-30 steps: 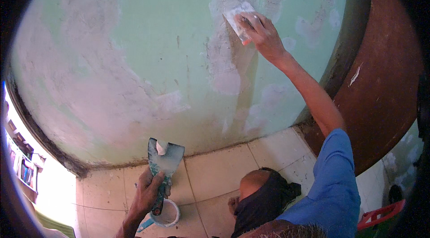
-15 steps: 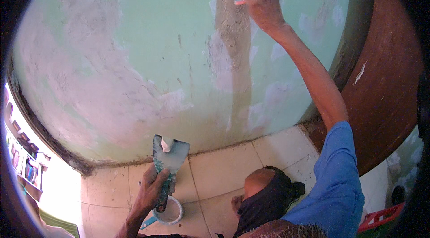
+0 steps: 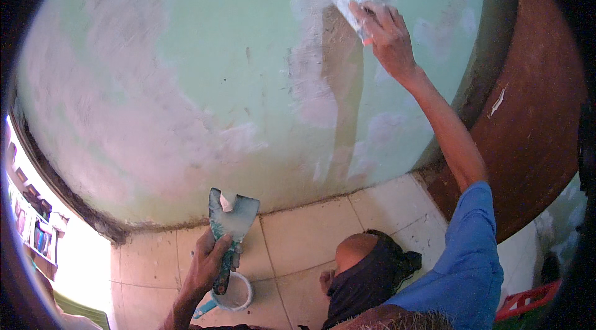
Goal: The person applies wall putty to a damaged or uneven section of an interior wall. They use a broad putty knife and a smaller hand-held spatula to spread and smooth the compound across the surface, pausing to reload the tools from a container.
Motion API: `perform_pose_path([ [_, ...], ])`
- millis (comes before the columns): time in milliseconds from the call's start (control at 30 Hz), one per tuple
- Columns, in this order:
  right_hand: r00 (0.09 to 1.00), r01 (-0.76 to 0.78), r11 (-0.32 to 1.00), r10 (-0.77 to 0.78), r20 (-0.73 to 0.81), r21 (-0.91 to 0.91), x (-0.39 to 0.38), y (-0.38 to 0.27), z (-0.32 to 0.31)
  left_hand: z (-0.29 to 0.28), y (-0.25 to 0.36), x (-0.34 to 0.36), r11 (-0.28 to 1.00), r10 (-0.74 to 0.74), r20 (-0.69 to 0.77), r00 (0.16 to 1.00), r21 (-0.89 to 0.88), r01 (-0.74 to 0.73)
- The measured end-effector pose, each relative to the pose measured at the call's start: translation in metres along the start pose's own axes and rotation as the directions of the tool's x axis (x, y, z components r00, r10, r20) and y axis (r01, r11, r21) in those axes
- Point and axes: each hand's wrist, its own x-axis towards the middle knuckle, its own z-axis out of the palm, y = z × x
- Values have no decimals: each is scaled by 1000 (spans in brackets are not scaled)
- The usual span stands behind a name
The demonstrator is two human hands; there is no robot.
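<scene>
My right hand [image 3: 392, 43] is closed on a flat putty scraper [image 3: 349, 12], smeared white with a small orange-red spot at its lower corner. The scraper lies tilted against the green wall [image 3: 217, 32], over a pale putty patch [image 3: 310, 75]; a shadow falls below it. Lower left, my left hand [image 3: 208, 258] grips the handle of a wide putty knife [image 3: 241, 223], blade pointing up. A lump of white putty [image 3: 227, 200] sits on that blade. Just beneath this hand stands a small white tub [image 3: 250, 298] with a blue handle, holding greyish-white stuff.
Beige floor tiles [image 3: 304, 224] meet the wall's foot. My bent knee [image 3: 363, 252] is between the tub and my right arm. A brown wooden panel [image 3: 528, 100] stands at right, with a red plastic object [image 3: 531, 299] below. Shelves [image 3: 34, 230] show at far left.
My right hand and the scraper have moved down and to the right across the wall, and the shadow with them. The left hand has barely shifted.
</scene>
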Motion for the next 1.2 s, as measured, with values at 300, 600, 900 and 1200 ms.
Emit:
perform_pose_path([
  [300,780,-625,625,509,363,468,-24,-36,4,0,0,-5,1000,-6,-43,999,-14,6],
  [600,914,-387,921,375,-156,-54,13,-16,9,2,5,-1,1000,3,4,1000,19,-3],
  [900,926,-375,767,283,251,520,-77,-136,-20,0,-4,-1,1000,6,-42,999,10,-6],
  [1200,982,-29,411,-157,103,911,-24,-260,-83,3,3,-5,999,-1,-16,1000,-42,1],
])
